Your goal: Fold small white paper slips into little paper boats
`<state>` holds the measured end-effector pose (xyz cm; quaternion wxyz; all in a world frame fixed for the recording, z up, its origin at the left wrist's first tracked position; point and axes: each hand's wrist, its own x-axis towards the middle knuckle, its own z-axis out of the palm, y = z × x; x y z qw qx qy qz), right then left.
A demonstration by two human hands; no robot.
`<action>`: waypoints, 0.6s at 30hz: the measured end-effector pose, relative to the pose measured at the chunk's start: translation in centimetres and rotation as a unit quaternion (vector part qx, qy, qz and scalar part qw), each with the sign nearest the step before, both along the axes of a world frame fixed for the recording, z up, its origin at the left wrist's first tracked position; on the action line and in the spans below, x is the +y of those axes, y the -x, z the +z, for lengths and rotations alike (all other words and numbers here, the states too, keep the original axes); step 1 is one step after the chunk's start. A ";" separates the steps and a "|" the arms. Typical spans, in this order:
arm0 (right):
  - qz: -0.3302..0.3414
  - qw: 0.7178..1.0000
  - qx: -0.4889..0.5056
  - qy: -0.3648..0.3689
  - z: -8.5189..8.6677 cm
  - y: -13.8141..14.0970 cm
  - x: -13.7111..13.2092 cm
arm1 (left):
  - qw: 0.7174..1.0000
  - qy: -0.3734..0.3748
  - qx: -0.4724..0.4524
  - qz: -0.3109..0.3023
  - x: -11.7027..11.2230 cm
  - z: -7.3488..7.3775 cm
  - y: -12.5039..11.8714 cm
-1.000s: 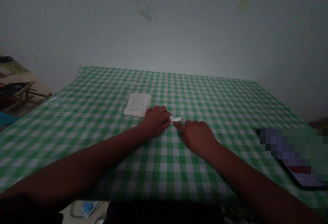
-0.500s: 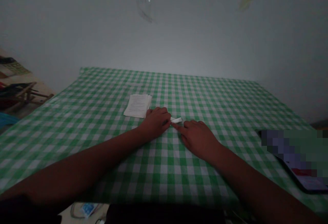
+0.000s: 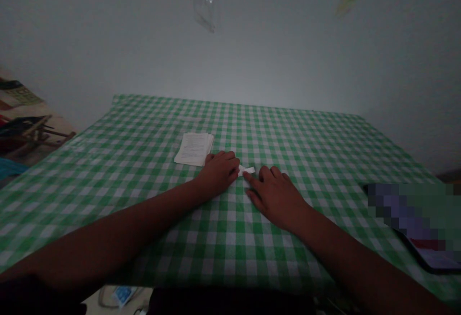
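Observation:
A small folded strip of white paper (image 3: 249, 169) lies on the checked cloth between my hands. My left hand (image 3: 219, 173) is closed over its left end, fingers curled, so that end is hidden. With the index fingertip, my right hand (image 3: 279, 196) presses on the strip's near edge; its thumb stands apart and the other fingers are loosely bent. Just beyond my left hand is a small stack of printed paper sheets (image 3: 194, 148), which the knuckles partly overlap or touch; I cannot tell which.
A green-and-white checked tablecloth (image 3: 144, 132) covers the table, which reaches back to a pale wall (image 3: 252, 55). At the right edge lies a phone (image 3: 428, 257) with its screen partly blurred out. Wooden furniture (image 3: 39, 132) stands left of the table.
My right hand's thumb has spread away from the index finger, and that fingertip has shifted slightly right along the paper strip. The strip lies flatter. My left hand stays put.

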<state>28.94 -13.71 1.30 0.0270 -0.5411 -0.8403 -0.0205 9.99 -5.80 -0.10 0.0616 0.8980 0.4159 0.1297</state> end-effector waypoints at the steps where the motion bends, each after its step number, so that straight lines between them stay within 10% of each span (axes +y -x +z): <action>1: 0.002 1.000 0.001 0.001 0.0 0.1 -0.1 | 1.000 0.001 -0.002 0.002 0.0 0.0 0.0; 18: -0.009 1.000 0.016 0.006 0.1 -0.6 -0.1 | 0.999 -0.004 -0.030 -0.027 0.2 -0.5 0.5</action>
